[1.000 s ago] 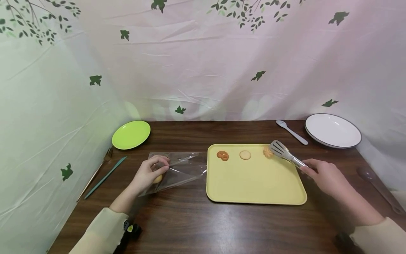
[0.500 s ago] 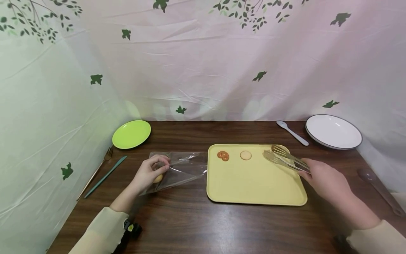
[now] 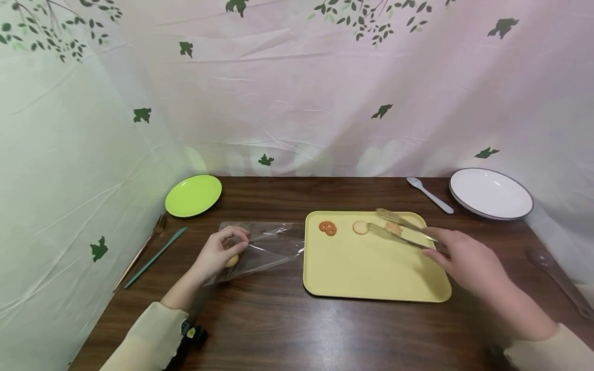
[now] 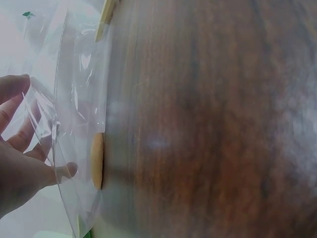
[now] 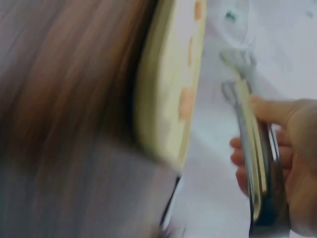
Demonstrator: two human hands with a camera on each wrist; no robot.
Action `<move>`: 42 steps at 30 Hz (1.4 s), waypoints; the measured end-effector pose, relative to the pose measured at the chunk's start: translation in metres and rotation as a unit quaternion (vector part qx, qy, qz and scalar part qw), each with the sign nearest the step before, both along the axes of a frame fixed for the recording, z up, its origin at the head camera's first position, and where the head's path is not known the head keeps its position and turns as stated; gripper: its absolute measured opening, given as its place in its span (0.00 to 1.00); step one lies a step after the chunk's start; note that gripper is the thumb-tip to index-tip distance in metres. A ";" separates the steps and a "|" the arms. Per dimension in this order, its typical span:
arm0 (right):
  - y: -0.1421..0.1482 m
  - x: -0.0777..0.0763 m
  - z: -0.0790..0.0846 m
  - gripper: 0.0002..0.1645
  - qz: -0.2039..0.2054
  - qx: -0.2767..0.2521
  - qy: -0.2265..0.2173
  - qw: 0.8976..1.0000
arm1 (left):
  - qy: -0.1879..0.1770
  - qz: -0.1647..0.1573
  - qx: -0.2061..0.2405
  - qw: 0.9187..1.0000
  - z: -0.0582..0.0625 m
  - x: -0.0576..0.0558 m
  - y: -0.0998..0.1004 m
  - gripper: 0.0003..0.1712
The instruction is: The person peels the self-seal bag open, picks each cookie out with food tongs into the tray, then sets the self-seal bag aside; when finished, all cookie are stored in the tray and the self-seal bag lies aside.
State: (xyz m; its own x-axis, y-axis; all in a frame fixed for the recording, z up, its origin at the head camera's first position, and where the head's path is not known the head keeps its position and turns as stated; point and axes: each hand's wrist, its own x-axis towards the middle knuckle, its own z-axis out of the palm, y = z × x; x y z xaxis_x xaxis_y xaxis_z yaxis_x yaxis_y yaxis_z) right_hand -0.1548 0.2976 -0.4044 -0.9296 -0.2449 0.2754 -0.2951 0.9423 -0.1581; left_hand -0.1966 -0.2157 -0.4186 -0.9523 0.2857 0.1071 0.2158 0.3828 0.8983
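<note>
Left of the tray, my left hand (image 3: pixel 218 255) holds the mouth of a clear plastic bag (image 3: pixel 274 245), with thumb and fingers spread at the film in the left wrist view. Beside the thumb a round biscuit (image 4: pixel 97 161) shows through the plastic. My right hand (image 3: pixel 468 257) grips metal serving tongs (image 3: pixel 410 242), their two ends parted over the yellow tray (image 3: pixel 371 278). Those ends straddle the flower-shaped biscuit (image 3: pixel 393 229) in the head view, and the lower one overlaps the edge of a plain round biscuit (image 3: pixel 359 227). A pretzel-shaped biscuit (image 3: pixel 327 228) lies at the tray's left.
A green plate (image 3: pixel 193 196), a fork (image 3: pixel 144 247) and a teal knife (image 3: pixel 155 257) lie on the left. Toward the back right are a grey-white spoon-like utensil (image 3: pixel 430 196) and a white plate (image 3: pixel 491 192). A brown spoon (image 3: pixel 557 278) lies at the far right.
The tongs have turned from slotted face up, opened wide, and moved left across the flower-shaped biscuit, uncovering part of it. My left hand and the bag have stayed in place.
</note>
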 end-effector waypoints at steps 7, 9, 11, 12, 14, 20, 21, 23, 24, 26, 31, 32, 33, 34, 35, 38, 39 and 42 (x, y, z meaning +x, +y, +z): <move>-0.076 -0.006 -0.001 0.27 0.099 -0.018 -0.002 0.995 | 0.013 -0.002 -0.009 1.000 -0.002 -0.002 -0.001 0.04; -0.094 -0.011 -0.003 0.26 0.113 -0.015 -0.005 0.993 | 0.015 -0.002 -0.011 1.000 -0.001 -0.002 0.000 0.04; -0.110 -0.016 -0.005 0.25 0.122 -0.013 -0.009 0.992 | 0.019 -0.003 -0.015 1.000 0.000 -0.001 0.001 0.04; -0.116 -0.018 -0.006 0.24 0.126 -0.012 -0.011 0.992 | 0.020 -0.003 -0.017 1.000 0.001 0.000 0.002 0.04; -0.128 -0.022 -0.008 0.23 0.132 -0.007 -0.015 0.991 | 0.024 -0.002 -0.022 0.999 0.002 0.001 0.002 0.03; -0.163 -0.032 -0.013 0.23 0.157 0.009 -0.031 0.987 | 0.027 0.000 -0.034 0.999 0.005 0.003 0.002 0.03; -0.169 -0.034 -0.014 0.23 0.161 0.012 -0.031 0.986 | 0.026 0.000 -0.036 0.999 0.006 0.003 0.002 0.03; -0.181 -0.037 -0.015 0.23 0.172 0.019 -0.030 0.984 | 0.025 0.001 -0.039 0.999 0.007 0.004 0.001 0.03; -0.187 -0.039 -0.016 0.23 0.180 0.021 -0.031 0.983 | 0.024 0.002 -0.041 0.999 0.008 0.005 0.001 0.03; -0.200 -0.043 -0.016 0.24 0.194 0.024 -0.035 0.980 | 0.023 0.003 -0.043 0.999 0.010 0.005 0.002 0.03; -0.227 -0.056 -0.020 0.29 0.224 0.041 -0.069 0.971 | 0.019 -0.003 -0.048 0.999 0.011 0.004 0.002 0.05; -0.232 -0.058 -0.021 0.30 0.229 0.046 -0.073 0.970 | 0.018 -0.005 -0.048 0.999 0.011 0.003 0.002 0.05; -0.237 -0.061 -0.022 0.30 0.234 0.048 -0.077 0.968 | 0.017 -0.007 -0.047 0.999 0.011 0.003 0.002 0.05; -0.241 -0.063 -0.023 0.30 0.238 0.052 -0.079 0.967 | 0.016 -0.009 -0.046 0.999 0.011 0.003 0.002 0.06; -0.245 -0.066 -0.025 0.31 0.243 0.057 -0.078 0.965 | 0.015 -0.010 -0.047 0.999 0.011 0.002 0.001 0.06; -0.256 -0.071 -0.028 0.32 0.257 0.071 -0.069 0.961 | 0.017 -0.016 -0.047 0.999 0.010 0.002 0.000 0.05; -0.259 -0.072 -0.028 0.33 0.262 0.075 -0.067 0.960 | 0.018 -0.018 -0.045 0.999 0.010 0.001 0.000 0.05; -0.268 -0.077 -0.032 0.34 0.279 0.072 -0.067 0.955 | 0.022 -0.021 -0.046 0.998 0.010 0.000 -0.002 0.04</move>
